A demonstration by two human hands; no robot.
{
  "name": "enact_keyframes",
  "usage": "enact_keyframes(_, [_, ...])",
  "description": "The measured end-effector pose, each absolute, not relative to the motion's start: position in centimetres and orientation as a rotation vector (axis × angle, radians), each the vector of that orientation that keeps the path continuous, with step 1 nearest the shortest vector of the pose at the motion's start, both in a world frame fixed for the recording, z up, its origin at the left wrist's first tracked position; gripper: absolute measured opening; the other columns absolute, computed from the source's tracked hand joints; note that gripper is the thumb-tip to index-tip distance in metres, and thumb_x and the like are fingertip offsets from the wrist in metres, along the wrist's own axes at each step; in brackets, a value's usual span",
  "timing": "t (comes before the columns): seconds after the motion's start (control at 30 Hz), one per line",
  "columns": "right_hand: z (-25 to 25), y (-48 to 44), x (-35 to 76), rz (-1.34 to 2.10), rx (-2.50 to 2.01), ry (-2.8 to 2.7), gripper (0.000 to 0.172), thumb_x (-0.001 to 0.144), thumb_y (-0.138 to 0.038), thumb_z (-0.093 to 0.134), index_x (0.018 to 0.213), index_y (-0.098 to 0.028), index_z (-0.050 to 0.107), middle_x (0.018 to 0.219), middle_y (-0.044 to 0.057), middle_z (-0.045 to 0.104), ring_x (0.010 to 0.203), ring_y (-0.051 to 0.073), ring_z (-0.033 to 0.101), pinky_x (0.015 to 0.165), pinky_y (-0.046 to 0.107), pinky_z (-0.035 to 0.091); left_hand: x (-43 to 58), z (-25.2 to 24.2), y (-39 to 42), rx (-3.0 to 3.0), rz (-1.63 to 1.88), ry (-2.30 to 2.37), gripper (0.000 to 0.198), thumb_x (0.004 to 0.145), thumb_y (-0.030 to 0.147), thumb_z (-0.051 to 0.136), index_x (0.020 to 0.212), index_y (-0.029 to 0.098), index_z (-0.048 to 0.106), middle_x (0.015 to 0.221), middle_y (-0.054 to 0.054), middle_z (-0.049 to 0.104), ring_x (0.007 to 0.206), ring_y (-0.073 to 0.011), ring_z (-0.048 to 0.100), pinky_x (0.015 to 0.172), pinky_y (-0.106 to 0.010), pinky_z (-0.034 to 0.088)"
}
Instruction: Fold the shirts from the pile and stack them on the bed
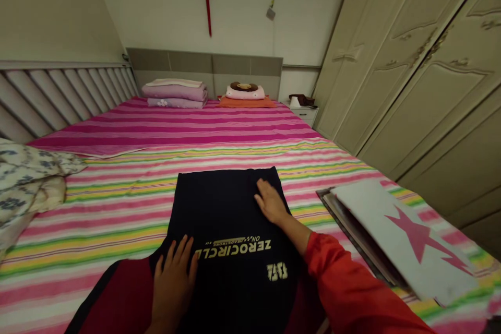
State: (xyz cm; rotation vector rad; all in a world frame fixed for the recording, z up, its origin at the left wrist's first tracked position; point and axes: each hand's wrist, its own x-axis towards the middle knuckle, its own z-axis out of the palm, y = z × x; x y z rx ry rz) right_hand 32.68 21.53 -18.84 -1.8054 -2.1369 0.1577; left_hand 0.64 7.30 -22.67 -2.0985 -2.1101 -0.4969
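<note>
A dark navy T-shirt (219,203) with maroon sleeves lies spread flat on the bed, its hem toward the headboard and its yellowish lettering upside down to me. My left hand (175,271) rests on the shirt's left side near the sleeve seam, fingers stretched out. Farther up, my right hand (270,202) lies flat by the right edge close to the hem, fingers extended. Neither hand grips the cloth. The shirt's neck end runs out of view at the bottom.
Right of the shirt lies a white folder-like item (407,240) with a pink star. Floral cloth (31,182) is bunched at the left. Folded bedding (176,94) and a pillow stack (246,95) sit by the headboard (246,65). Wardrobes (422,88) line the right side.
</note>
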Motion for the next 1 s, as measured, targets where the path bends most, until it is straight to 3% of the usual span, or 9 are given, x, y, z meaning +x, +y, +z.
enact_keyframes(0.13, [-19.9,22.0,31.8,0.233,-1.833,-2.286,0.055,0.100,-0.044,0.029,0.150,-0.024,0.035,0.157,0.001,0.033,0.146,0.020,0.026,0.118,0.040,0.023,0.5,-22.9,7.3,-2.100,-0.503,-2.124,0.054,0.091,0.041,0.029,0.137,0.027,0.054,0.146,-0.001,0.050,0.141,-0.0275,0.036,0.109,-0.052,0.035])
enact_keyframes(0.33, [-18.3,27.3,36.5,0.186,-2.165,-2.021,0.056,0.101,-0.039,0.023,0.150,-0.015,0.034,0.158,0.011,0.031,0.146,0.024,0.026,0.116,0.045,0.023,0.3,-23.0,7.2,-2.111,-0.503,-2.122,0.051,0.092,0.040,0.033,0.137,0.027,0.055,0.145,-0.003,0.051,0.140,-0.0284,0.037,0.108,-0.052,0.036])
enact_keyframes(0.47, [-17.6,28.1,34.8,0.104,-2.256,-1.907,0.060,0.101,-0.040,0.017,0.153,-0.012,0.025,0.159,0.014,0.025,0.148,0.028,0.016,0.117,0.056,0.011,0.6,-22.8,7.0,-2.113,-0.481,-2.083,0.049,0.094,0.037,0.034,0.136,0.024,0.055,0.144,-0.003,0.052,0.138,-0.0286,0.039,0.108,-0.052,0.035])
enact_keyframes(0.53, [-17.8,27.4,32.3,0.076,-2.126,-2.040,0.060,0.101,-0.042,0.017,0.155,-0.016,0.022,0.161,0.010,0.021,0.149,0.025,0.012,0.118,0.053,0.008,0.6,-22.7,7.0,-2.109,-0.476,-2.063,0.049,0.094,0.038,0.034,0.136,0.024,0.055,0.145,-0.003,0.052,0.138,-0.0289,0.040,0.107,-0.052,0.036])
enact_keyframes(0.63, [-18.4,26.3,29.3,0.161,-1.825,-2.371,0.056,0.100,-0.048,0.022,0.153,-0.029,0.027,0.160,0.000,0.025,0.148,0.019,0.017,0.119,0.044,0.015,0.6,-22.8,7.0,-2.103,-0.471,-2.046,0.048,0.095,0.038,0.034,0.136,0.025,0.055,0.144,-0.003,0.052,0.137,-0.0288,0.041,0.106,-0.051,0.037])
enact_keyframes(0.73, [-18.4,26.8,29.6,0.228,-1.895,-2.384,0.054,0.100,-0.047,0.024,0.152,-0.031,0.029,0.160,-0.003,0.027,0.147,0.016,0.020,0.119,0.040,0.015,0.6,-23.0,6.9,-2.093,-0.464,-2.039,0.047,0.096,0.038,0.034,0.136,0.025,0.055,0.144,-0.002,0.053,0.136,-0.0287,0.042,0.105,-0.051,0.038])
enact_keyframes(0.9, [-16.9,29.8,34.2,0.199,-2.272,-2.090,0.058,0.100,-0.035,0.020,0.152,-0.012,0.028,0.159,0.013,0.027,0.147,0.028,0.022,0.116,0.055,0.018,0.6,-23.2,6.8,-2.095,-0.467,-2.010,0.047,0.096,0.038,0.034,0.137,0.026,0.054,0.145,-0.001,0.051,0.137,-0.0287,0.042,0.105,-0.051,0.037])
enact_keyframes(1.0, [-16.4,30.5,33.4,0.142,-2.326,-2.022,0.060,0.100,-0.033,0.014,0.153,-0.007,0.023,0.159,0.020,0.023,0.148,0.033,0.016,0.113,0.064,0.011,0.6,-23.4,6.8,-2.099,-0.486,-2.005,0.047,0.096,0.038,0.035,0.138,0.026,0.052,0.145,-0.001,0.051,0.137,-0.0285,0.042,0.106,-0.050,0.037])
